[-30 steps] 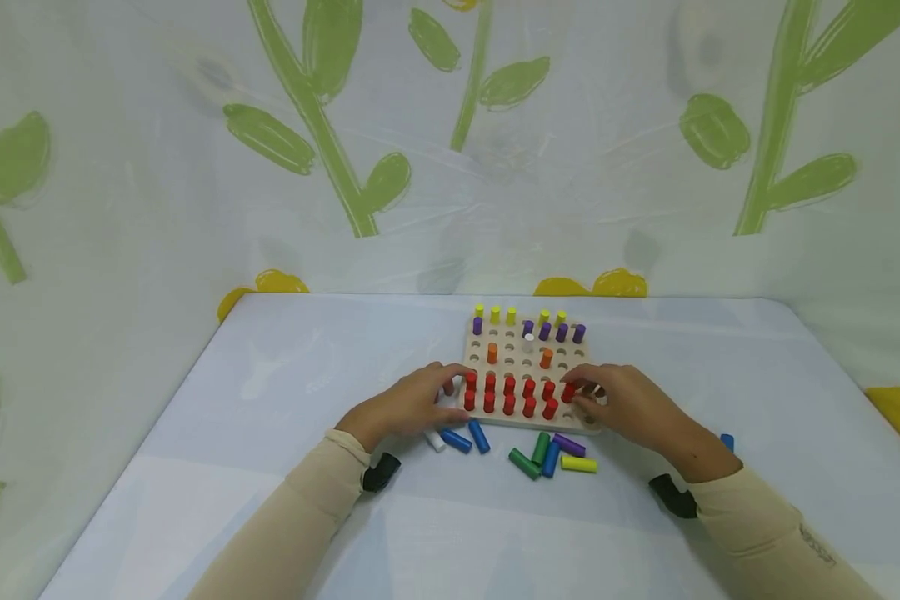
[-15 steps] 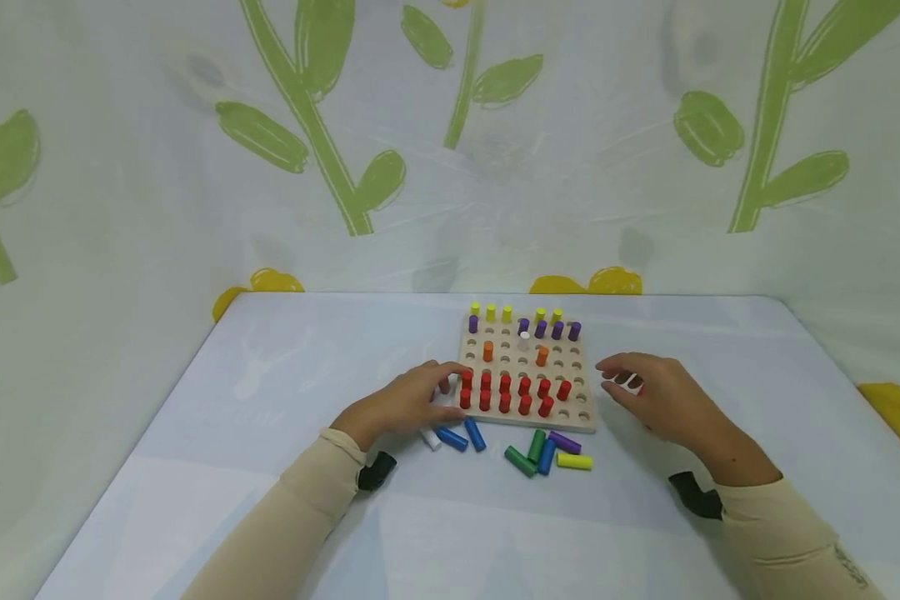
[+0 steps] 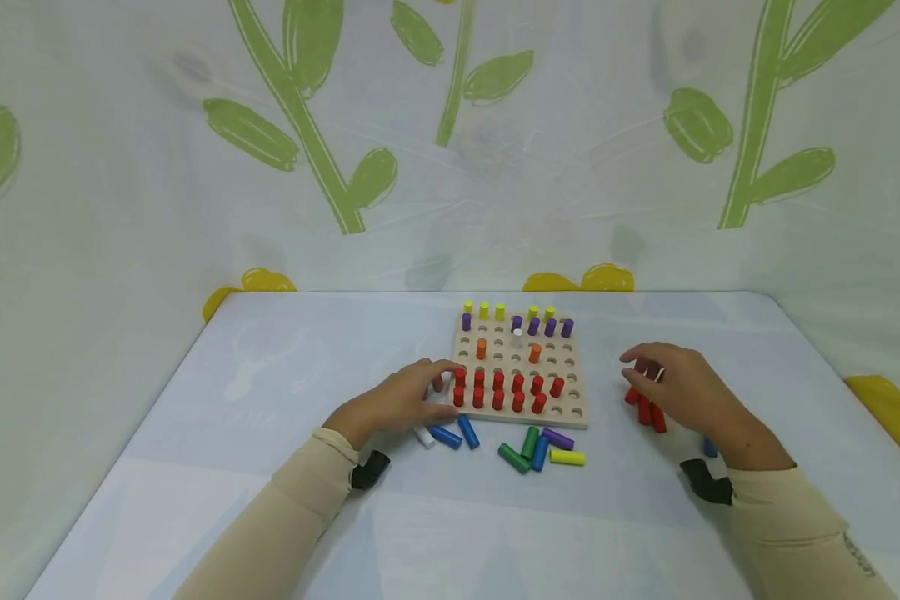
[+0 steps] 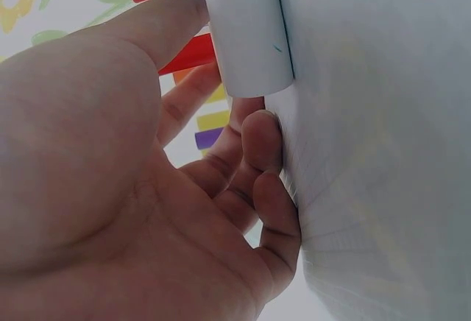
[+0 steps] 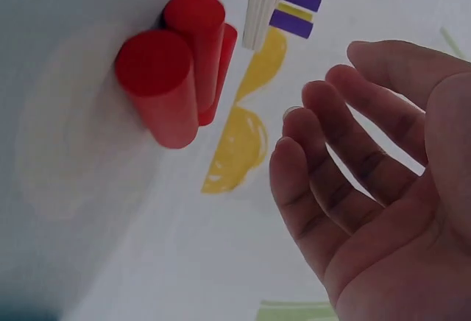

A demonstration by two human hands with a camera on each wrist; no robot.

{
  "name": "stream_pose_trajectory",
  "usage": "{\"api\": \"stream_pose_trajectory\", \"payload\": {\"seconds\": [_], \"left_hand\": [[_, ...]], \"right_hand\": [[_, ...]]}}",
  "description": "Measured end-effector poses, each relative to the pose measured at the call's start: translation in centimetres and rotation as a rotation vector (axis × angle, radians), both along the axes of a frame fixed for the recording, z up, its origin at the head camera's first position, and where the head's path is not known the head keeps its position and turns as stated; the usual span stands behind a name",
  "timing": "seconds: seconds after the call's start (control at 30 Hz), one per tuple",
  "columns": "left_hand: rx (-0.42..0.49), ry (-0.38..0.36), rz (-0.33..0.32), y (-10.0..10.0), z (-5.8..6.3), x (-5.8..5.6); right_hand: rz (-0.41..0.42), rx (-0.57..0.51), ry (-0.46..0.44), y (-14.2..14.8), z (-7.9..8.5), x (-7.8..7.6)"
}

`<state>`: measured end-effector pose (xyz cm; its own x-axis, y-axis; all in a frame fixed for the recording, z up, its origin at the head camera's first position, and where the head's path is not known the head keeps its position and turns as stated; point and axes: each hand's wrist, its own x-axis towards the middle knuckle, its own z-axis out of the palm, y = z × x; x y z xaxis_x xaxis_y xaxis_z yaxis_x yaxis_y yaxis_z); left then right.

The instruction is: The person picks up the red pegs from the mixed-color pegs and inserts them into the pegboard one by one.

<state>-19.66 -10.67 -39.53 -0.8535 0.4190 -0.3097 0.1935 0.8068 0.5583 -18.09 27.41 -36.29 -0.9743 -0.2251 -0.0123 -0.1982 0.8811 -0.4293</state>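
On the white table is a wooden pegboard [image 3: 562, 367] with pegs standing in its holes. Red pegs [image 3: 498, 400] fill most of its two front rows; orange, white, purple and yellow ones stand farther back. At the board's left edge my left hand [image 3: 390, 404] rests, thumb by the front corner and index fingertip beside the leftmost red pegs. My right hand [image 3: 686, 392] hovers right of the board, fingers loosely bent and holding nothing. Several loose red pegs [image 3: 651, 414] lie beneath it; the right wrist view shows these red pegs [image 5: 165, 89] apart from the fingers.
Loose green [image 3: 513, 458], blue, purple and yellow pegs lie in front of the board. Blue pegs [image 3: 446, 437] and a white peg [image 4: 246, 34] lie near my left hand. Another blue peg [image 3: 710, 447] is by my right wrist. A leaf-patterned curtain [image 3: 450, 208] stands behind the table.
My right hand has let go of a red peg, now standing in the second row from the front, and moved right to above the loose red pegs. My left hand has stayed at the board.
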Motion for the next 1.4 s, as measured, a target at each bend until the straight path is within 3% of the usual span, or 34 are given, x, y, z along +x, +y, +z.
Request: {"api": "stream_pose_trajectory", "payload": {"seconds": [0.3,0.73,1.4], "left_hand": [[0.007,-0.023,0.011,0.0,0.1,0.0],[-0.003,-0.038,0.028,0.0,-0.1,0.0],[0.002,-0.032,0.023,0.1,-0.2,-0.1]], "right_hand": [[-0.025,0.053,-0.122,1.1,-0.6,-0.8],[-0.009,0.081,-0.231,2.3,-1.2,-1.3],[0.003,0.074,-0.243,2.3,-1.8,-1.3]]}}
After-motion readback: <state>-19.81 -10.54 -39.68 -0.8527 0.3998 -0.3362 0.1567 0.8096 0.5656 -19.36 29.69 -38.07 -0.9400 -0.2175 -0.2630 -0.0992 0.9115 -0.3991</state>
